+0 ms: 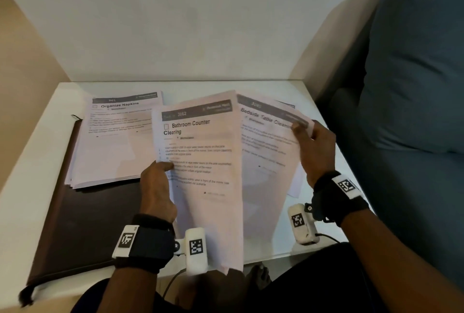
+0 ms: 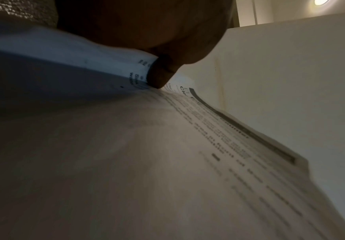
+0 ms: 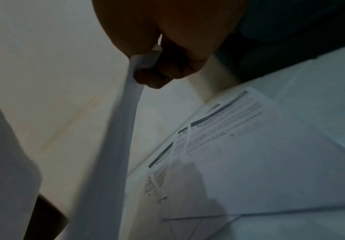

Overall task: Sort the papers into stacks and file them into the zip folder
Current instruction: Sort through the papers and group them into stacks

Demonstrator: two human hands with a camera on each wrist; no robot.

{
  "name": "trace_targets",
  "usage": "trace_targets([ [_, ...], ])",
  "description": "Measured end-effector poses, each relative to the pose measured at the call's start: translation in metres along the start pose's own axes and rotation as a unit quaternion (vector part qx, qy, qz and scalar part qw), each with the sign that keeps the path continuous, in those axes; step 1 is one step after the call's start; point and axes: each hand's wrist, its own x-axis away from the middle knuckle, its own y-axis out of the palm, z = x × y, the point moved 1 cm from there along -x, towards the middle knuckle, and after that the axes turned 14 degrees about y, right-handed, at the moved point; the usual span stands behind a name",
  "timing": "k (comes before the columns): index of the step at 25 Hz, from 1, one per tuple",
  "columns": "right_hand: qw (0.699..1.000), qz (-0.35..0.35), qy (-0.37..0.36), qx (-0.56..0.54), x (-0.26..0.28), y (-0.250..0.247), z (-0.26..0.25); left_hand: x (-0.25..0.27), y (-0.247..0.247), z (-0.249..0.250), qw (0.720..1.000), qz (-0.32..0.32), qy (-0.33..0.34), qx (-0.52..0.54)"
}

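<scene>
My left hand (image 1: 158, 182) pinches the left edge of a sheet headed "Bathroom Counter Cleaning" (image 1: 200, 162), lifted off the table; the thumb (image 2: 159, 76) lies on its printed face. Beside it, my right hand (image 1: 313, 147) pinches the upper right edge of a sheet headed "Bedside Table Cleaning" (image 1: 266, 152), also raised. A stack topped by "Organize Napkins" (image 1: 115, 142) lies on the dark brown zip folder (image 1: 85, 224) at the left. More printed sheets (image 3: 259, 154) lie loosely overlapped on the table under my right hand.
The white table (image 1: 45, 137) stands against a pale wall, with a side panel on the left. A blue-grey cushioned seat (image 1: 414, 86) rises right beside the table. My knees and a bare foot (image 1: 261, 277) show below the front edge.
</scene>
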Motion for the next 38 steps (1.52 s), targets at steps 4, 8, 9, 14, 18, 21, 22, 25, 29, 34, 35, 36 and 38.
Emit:
trace_targets([
  [4, 0.989, -0.043, -0.098, 0.098, 0.028, 0.024, -0.029, -0.007, -0.001, -0.010, 0.999, -0.017, -0.039, 0.024],
  [8, 0.975, -0.079, -0.168, 0.118, 0.076, 0.051, -0.052, -0.008, 0.001, -0.015, 0.999, -0.013, -0.036, -0.008],
  [9, 0.972, -0.082, -0.179, 0.129, 0.082, 0.056, -0.055, -0.008, 0.001, -0.016, 0.999, -0.012, -0.036, -0.011],
  [14, 0.979, -0.094, -0.128, 0.126, 0.084, 0.066, -0.062, -0.011, 0.003, -0.016, 0.998, -0.049, -0.043, -0.014],
  [18, 0.990, -0.102, -0.053, 0.086, 0.072, 0.061, -0.054, -0.013, 0.003, -0.014, 0.996, -0.059, -0.023, -0.069],
  [21, 0.991, -0.111, 0.011, 0.069, 0.062, 0.059, -0.045, -0.015, 0.000, -0.016, 0.991, -0.084, -0.026, -0.100],
  [22, 0.991, -0.113, 0.029, 0.063, 0.060, 0.058, -0.042, -0.014, 0.000, -0.016, 0.991, -0.076, -0.016, -0.109],
  [25, 0.979, -0.165, 0.114, -0.029, 0.059, 0.049, -0.029, -0.007, 0.006, -0.015, 0.989, -0.066, 0.019, -0.128],
  [29, 0.955, -0.217, 0.200, -0.034, 0.067, 0.037, 0.005, -0.006, 0.007, -0.015, 0.989, -0.049, 0.049, -0.131],
  [34, 0.955, -0.186, 0.224, -0.052, 0.057, 0.036, 0.016, -0.009, 0.007, -0.022, 0.984, -0.068, 0.037, -0.160],
  [35, 0.959, -0.183, 0.209, -0.053, 0.056, 0.038, 0.015, -0.008, 0.007, -0.023, 0.983, -0.069, 0.034, -0.169],
  [36, 0.961, -0.180, 0.203, -0.055, 0.057, 0.040, 0.014, -0.008, 0.008, -0.024, 0.980, -0.068, 0.032, -0.185],
  [38, 0.953, -0.177, 0.235, -0.072, 0.060, 0.041, 0.020, -0.006, 0.006, -0.026, 0.975, -0.070, 0.018, -0.210],
])
